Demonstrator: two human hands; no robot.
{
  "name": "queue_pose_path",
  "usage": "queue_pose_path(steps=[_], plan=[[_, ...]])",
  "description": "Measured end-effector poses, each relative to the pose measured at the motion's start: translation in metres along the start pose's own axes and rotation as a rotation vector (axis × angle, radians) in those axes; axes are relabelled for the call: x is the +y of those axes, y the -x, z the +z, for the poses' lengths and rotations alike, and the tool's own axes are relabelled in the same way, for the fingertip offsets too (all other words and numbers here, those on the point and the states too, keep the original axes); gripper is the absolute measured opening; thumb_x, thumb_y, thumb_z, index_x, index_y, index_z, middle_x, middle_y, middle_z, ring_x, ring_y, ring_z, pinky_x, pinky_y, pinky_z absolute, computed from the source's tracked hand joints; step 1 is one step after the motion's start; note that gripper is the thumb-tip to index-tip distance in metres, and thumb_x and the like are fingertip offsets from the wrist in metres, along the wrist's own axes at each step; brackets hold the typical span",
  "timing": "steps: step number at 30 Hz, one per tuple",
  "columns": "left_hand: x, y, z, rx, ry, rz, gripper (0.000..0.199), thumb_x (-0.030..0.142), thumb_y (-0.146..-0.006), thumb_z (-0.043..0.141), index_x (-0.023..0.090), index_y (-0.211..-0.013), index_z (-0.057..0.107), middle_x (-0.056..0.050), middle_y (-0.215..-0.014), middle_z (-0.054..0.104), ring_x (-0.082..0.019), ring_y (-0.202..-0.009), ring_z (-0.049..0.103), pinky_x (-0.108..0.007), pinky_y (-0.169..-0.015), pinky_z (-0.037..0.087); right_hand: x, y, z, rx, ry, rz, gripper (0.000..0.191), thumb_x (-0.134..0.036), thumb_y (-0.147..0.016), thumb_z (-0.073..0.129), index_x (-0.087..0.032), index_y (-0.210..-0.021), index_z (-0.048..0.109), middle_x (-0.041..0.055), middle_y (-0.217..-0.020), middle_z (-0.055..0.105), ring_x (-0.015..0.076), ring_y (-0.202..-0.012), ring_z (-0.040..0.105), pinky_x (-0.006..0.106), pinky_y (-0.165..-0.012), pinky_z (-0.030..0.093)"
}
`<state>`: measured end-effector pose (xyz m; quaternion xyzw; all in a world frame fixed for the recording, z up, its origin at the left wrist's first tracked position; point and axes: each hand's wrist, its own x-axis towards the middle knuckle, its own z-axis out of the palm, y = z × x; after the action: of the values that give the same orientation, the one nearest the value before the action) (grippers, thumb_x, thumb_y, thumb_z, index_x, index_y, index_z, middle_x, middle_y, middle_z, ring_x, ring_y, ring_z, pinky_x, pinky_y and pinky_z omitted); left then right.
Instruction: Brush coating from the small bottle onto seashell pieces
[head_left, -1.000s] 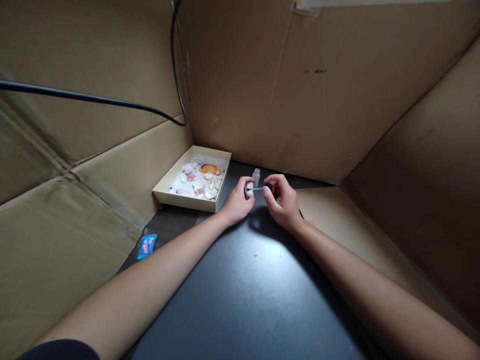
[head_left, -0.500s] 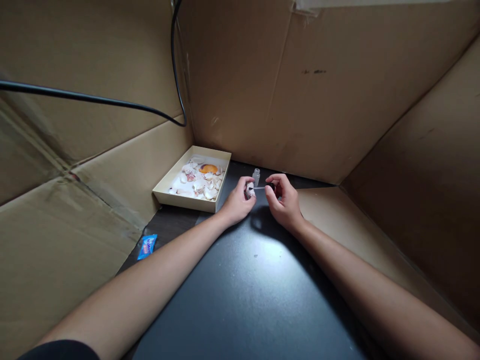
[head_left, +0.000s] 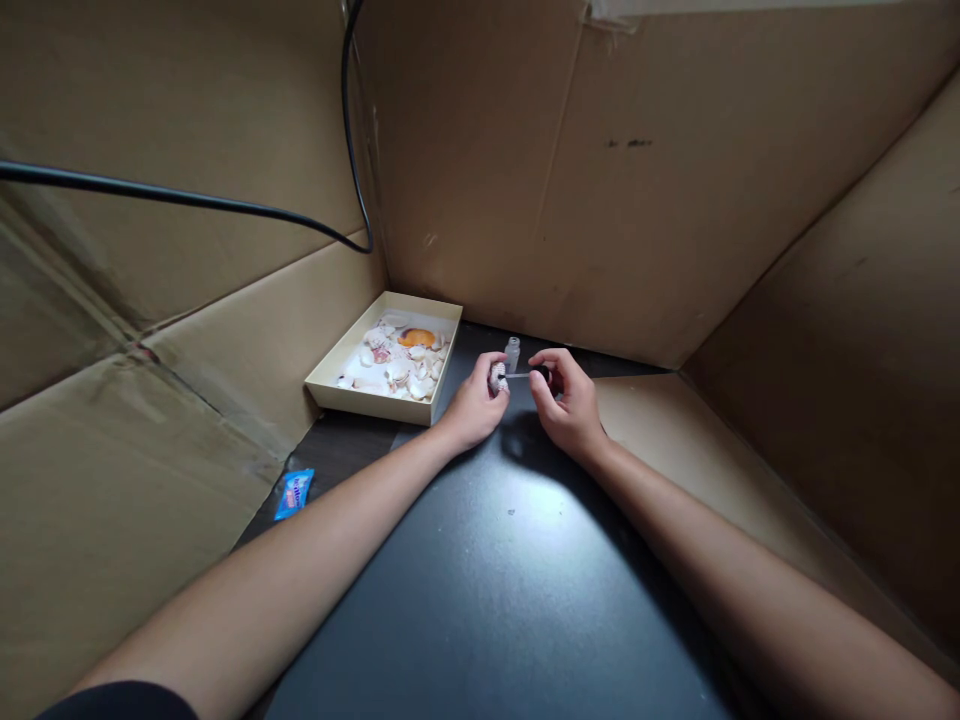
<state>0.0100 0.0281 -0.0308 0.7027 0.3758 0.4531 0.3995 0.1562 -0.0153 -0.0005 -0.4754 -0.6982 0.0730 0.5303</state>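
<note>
A small pale, speckled seashell (head_left: 495,375) is held in the curled fingers of my left hand (head_left: 475,405). My right hand (head_left: 571,405) pinches the black cap (head_left: 544,374) of a small applicator brush, whose thin pale stem (head_left: 519,376) points left. The stem's dark tip meets the shell's side facing my right hand; the exact contact is too small to make out. Just beyond the gap between both hands stands a small clear glass bottle (head_left: 512,350), upright and uncapped, its lower part partly hidden.
Left of my hands, a cream box tray (head_left: 375,402) holds several seashells, one of them orange (head_left: 417,338). Near my left forearm lies a blue packet (head_left: 295,493). Cardboard walls (head_left: 600,200) enclose the dark tabletop (head_left: 480,590). A black cable (head_left: 225,205) hangs at upper left.
My left hand has shifted slightly left and the shell has turned a little in its fingers. My right hand and the brush have barely moved.
</note>
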Motion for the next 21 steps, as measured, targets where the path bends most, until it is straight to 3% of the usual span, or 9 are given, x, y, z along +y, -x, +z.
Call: queue_pose_path(steps=[8,21], plan=[[-0.0046,-0.0008,0.001,0.002,0.067,-0.004,0.046,0.014,-0.08,0.059,0.021,-0.123,0.045,-0.007,-0.109,0.061,-0.015,-0.094,0.061,-0.029,-0.086,0.05,0.0013,0.0008,0.0004,-0.005,0.01,0.023,0.012,-0.023,-0.082,0.056,-0.021,-0.094,0.053,-0.0048,-0.065,0.046,0.0106,-0.055,0.041,0.024,-0.054,0.035],[-0.0037,-0.0012,0.0024,0.012,0.098,-0.02,0.045,0.015,-0.078,0.06,0.02,-0.12,0.043,-0.005,-0.098,0.061,-0.012,-0.086,0.06,-0.027,-0.081,0.048,-0.001,-0.0006,-0.001,-0.017,0.048,-0.032,0.008,-0.022,-0.085,0.053,-0.021,-0.091,0.057,-0.0011,-0.073,0.052,0.0116,-0.058,0.044,0.026,-0.056,0.037]])
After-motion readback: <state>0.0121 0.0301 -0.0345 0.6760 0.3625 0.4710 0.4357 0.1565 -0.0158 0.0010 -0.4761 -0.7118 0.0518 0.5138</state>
